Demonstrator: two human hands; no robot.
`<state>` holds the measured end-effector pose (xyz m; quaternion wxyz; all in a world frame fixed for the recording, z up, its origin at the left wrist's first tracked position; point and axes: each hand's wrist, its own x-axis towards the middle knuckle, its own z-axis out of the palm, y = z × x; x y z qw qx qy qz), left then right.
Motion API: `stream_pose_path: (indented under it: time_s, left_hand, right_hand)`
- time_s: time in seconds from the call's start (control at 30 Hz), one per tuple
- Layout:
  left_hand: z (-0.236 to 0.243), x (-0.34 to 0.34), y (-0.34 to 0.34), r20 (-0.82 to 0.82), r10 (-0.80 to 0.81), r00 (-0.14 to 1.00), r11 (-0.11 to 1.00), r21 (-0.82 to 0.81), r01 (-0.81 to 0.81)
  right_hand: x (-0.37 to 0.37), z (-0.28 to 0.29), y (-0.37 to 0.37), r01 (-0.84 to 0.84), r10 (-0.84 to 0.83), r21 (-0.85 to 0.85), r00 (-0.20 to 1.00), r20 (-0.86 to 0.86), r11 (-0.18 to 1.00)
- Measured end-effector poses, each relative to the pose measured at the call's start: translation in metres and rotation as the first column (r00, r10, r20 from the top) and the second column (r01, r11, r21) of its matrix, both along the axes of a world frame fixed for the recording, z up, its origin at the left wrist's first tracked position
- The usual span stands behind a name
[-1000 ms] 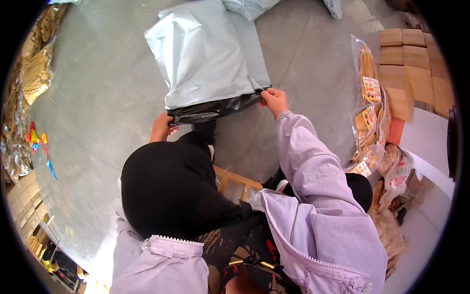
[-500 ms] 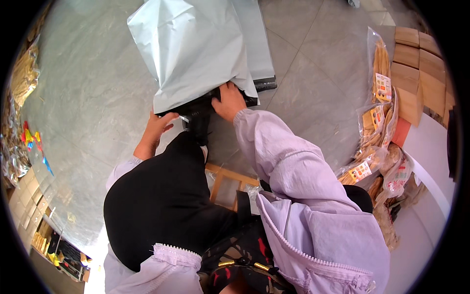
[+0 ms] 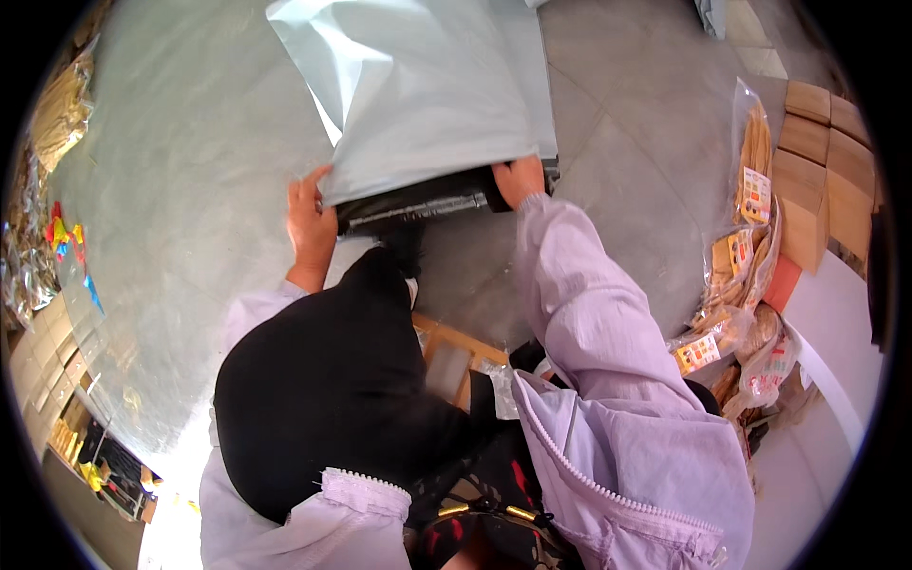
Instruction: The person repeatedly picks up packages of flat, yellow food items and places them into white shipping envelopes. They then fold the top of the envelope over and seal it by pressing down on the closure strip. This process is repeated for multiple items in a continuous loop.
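Observation:
A large pale grey plastic bag (image 3: 423, 104) lies in front of me, another grey sheet or bag under its right side. Along its near edge shows the black inside, a band (image 3: 399, 214) with a shiny strip. My left hand (image 3: 312, 214) is closed on the left corner of that edge, fingertips on the plastic. My right hand (image 3: 521, 180) grips the same edge near its right end, some fingers hidden by the plastic. Beneath the band is my dark-clad leg and foot, partly hidden.
Clear bags of dried tan sticks (image 3: 755, 147) and stacked cardboard boxes (image 3: 803, 185) line the right. Foil-like packs (image 3: 62, 114), colored scraps (image 3: 65, 237) and more boxes sit at left. A wooden frame (image 3: 446, 337) lies between my legs on the tiled floor (image 3: 161, 152).
My right hand first moved inward along the near edge, then back right. My left hand has risen to the corner. The bag's near edge has shifted slightly right and up since half a second ago.

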<state>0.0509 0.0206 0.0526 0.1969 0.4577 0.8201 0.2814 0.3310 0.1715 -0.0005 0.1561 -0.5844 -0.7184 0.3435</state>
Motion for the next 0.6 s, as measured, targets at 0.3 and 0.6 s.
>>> stream_pose_path:
  time_s: [0.3, 0.6]
  left_hand:
    - [-0.029, 0.006, -0.052, 0.534, 0.125, 0.836, 0.989, -0.129, -0.066]
    - [-0.027, -0.023, -0.033, 0.930, 0.343, 0.133, 0.938, -0.347, 0.003]
  right_hand:
    - [0.070, -0.005, -0.062, 0.156, -0.224, -0.256, 0.939, -0.261, 0.954]
    - [0.052, 0.003, 0.003, 0.190, -0.305, -0.482, 0.937, -0.172, 0.855]
